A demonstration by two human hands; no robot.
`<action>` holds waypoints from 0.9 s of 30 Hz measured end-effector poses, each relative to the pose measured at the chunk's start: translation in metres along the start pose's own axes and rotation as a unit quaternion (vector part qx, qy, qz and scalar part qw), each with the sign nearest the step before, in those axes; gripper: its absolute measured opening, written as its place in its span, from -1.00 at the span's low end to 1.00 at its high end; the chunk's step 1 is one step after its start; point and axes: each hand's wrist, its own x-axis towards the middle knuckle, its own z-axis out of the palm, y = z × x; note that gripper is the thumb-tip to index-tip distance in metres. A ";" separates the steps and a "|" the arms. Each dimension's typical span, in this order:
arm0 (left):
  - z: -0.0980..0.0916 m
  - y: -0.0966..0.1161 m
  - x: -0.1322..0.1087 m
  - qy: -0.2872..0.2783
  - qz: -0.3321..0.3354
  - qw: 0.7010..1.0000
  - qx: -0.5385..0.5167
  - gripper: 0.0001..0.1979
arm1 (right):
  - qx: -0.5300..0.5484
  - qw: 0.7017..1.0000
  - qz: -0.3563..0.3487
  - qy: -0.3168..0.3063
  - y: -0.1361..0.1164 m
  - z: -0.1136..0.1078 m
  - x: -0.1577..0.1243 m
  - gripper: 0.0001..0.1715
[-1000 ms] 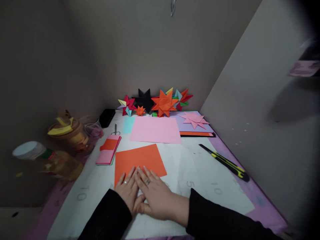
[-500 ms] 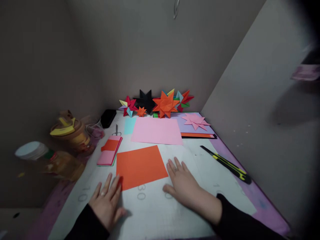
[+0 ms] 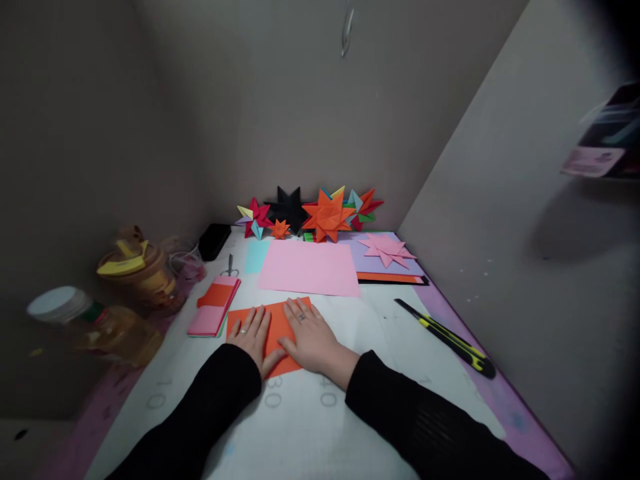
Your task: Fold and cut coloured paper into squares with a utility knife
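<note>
An orange sheet of paper [image 3: 277, 327] lies on the white cutting mat [image 3: 380, 413] in front of me. My left hand [image 3: 253, 337] rests flat on its left part, fingers stretched out. On its right part lies my right hand [image 3: 310, 337], palm down, fingers extended and thumb pointing left. The two thumbs come close together near the sheet's lower edge. Just beyond the fingertips is a pink sheet [image 3: 310, 268], partly over a light blue sheet [image 3: 256, 257]. Left of my left hand sits a stack of cut papers [image 3: 214, 308], pink with an orange piece on top.
A black and yellow utility knife [image 3: 450, 340] lies at right. Small scissors [image 3: 230, 267] and a black phone [image 3: 215, 241] are back left, near a bottle [image 3: 110, 327] and a brown cup [image 3: 145, 273]. Folded paper stars [image 3: 327, 215] stand along the wall; a pink star [image 3: 386, 249] lies on purple paper.
Both hands have moved inward and forward from beside the orange sheet and now lie flat on top of it. The view has shifted slightly.
</note>
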 end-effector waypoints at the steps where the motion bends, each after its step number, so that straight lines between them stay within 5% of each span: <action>1: 0.000 -0.001 0.000 0.000 -0.001 1.000 0.001 -0.18 | 0.001 1.000 0.007 -0.001 0.003 -0.001 -0.003 -0.13; 6: 0.001 -0.002 0.004 0.002 -0.009 1.000 0.001 -0.20 | -0.020 0.999 0.050 -0.008 0.015 -0.004 -0.022 -0.06; 9: -0.002 -0.004 -0.001 0.005 0.036 0.999 -0.006 -0.24 | -0.073 0.993 0.087 0.024 0.035 -0.014 -0.042 -0.23; 11: -0.006 -0.005 -0.006 0.007 0.120 0.993 -0.016 -0.25 | -0.126 0.983 0.114 0.064 0.061 -0.025 -0.063 -0.46; 13: -0.010 -0.004 -0.009 -0.017 0.193 0.981 -0.026 -0.22 | -0.168 0.955 0.218 0.110 0.095 -0.035 -0.089 -0.50; 16: -0.014 0.003 -0.005 -0.079 0.206 0.975 -0.027 -0.22 | -0.196 0.898 0.374 0.122 0.149 -0.046 -0.130 -0.44; 18: -0.018 0.010 0.002 -0.122 0.196 0.973 -0.019 -0.27 | -0.186 0.888 0.409 0.099 0.176 -0.047 -0.153 -0.47; 22: -0.024 0.032 0.015 -0.150 0.154 0.977 0.018 -0.29 | -0.181 0.916 0.344 0.104 0.186 -0.046 -0.169 -0.54; 27: -0.020 0.049 0.018 -0.122 0.198 0.972 -0.014 -0.36 | -0.126 0.966 0.193 0.120 0.134 -0.042 -0.149 -0.53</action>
